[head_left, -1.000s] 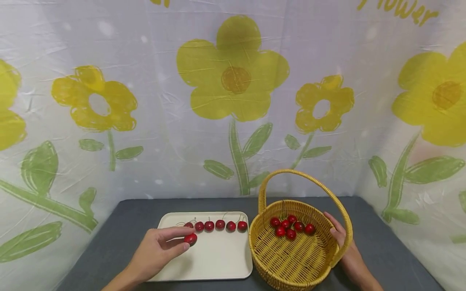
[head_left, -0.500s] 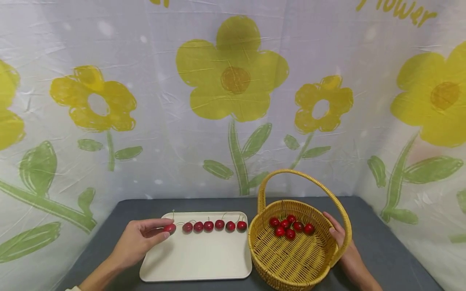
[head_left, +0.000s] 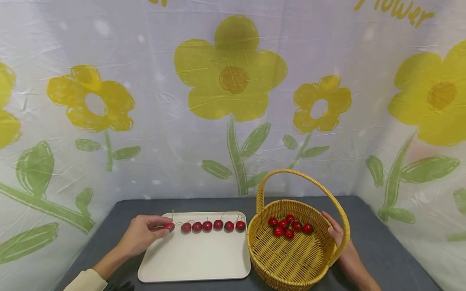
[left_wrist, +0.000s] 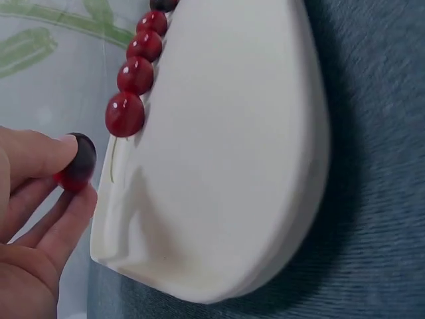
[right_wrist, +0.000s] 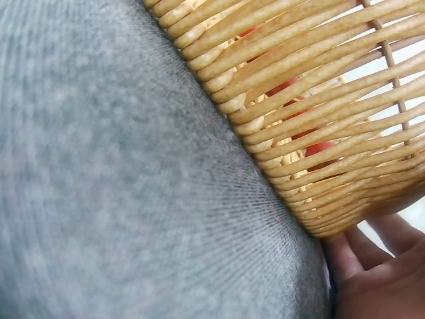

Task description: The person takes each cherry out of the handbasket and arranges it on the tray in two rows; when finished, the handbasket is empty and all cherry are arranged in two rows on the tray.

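Where the thumb and fingers of the left hand [head_left: 140, 234] meet, they pinch a glossy, rounded, dark-red cherry [head_left: 169, 227] bearing a thin, upright stem, located at the far left corner of a cream-white, rounded-rectangular tray [head_left: 200, 258]. Whether this cherry touches the tray cannot be told. Smooth and matt, the tray has a low raised rim; along its far edge lie six shiny red cherries [head_left: 207, 226] in a closely spaced, nearly straight row, with fine, curving stems.

Just beside the tray, to its right, stands a golden-yellow, round, woven basket [head_left: 291, 258] with a tall, arched handle [head_left: 303, 173] wrapped in the same strand. Seven smooth, red, stemmed cherries [head_left: 283, 224] cluster on its ribbed floor towards the far side; the right wrist view shows patches of red through the gaps between the rounded rods of the wall. The right hand [head_left: 349, 252] rests against the basket's outer right side, thumb and fingers apart.

Both vessels sit on a dark grey-blue desk [head_left: 125, 214] with a fibrous, cloth-like surface. Behind hangs a pale, creased fabric backdrop [head_left: 153, 161] printed with broad-petalled yellow flowers [head_left: 263, 68] and green leaves.
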`<state>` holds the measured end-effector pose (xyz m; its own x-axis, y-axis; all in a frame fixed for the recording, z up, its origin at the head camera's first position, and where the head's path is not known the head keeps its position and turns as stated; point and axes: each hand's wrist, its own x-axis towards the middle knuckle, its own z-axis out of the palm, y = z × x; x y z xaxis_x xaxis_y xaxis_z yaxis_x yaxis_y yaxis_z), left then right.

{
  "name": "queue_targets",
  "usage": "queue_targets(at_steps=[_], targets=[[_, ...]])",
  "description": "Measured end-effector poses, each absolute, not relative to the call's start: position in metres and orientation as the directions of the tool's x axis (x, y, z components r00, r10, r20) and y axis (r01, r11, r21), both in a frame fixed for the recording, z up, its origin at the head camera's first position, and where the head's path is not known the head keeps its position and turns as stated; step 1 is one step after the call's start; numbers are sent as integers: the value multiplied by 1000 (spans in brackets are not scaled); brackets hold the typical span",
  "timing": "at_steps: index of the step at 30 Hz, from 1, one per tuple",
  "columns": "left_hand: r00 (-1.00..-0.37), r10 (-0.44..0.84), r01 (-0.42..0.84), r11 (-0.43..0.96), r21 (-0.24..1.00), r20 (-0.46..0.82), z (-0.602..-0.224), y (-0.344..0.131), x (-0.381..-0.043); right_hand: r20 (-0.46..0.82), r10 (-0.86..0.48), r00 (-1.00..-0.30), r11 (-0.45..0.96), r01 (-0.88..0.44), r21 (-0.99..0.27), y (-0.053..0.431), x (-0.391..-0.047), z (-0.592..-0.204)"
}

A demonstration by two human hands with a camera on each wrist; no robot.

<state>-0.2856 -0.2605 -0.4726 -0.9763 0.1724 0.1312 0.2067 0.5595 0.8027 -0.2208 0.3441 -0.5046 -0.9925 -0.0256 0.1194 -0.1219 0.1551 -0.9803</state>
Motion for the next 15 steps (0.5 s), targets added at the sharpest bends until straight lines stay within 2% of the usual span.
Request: queue_targets(at_steps=[7,15], targets=[[-966,192,256,634,730,172,-482,-259,-297,129,-23,-991,158,-131,-979,344,-221,-506],[-955,215,298,654,695,207,-488,-252,-302,147,-13,-989,176,-147,-973,345,-219,-505]])
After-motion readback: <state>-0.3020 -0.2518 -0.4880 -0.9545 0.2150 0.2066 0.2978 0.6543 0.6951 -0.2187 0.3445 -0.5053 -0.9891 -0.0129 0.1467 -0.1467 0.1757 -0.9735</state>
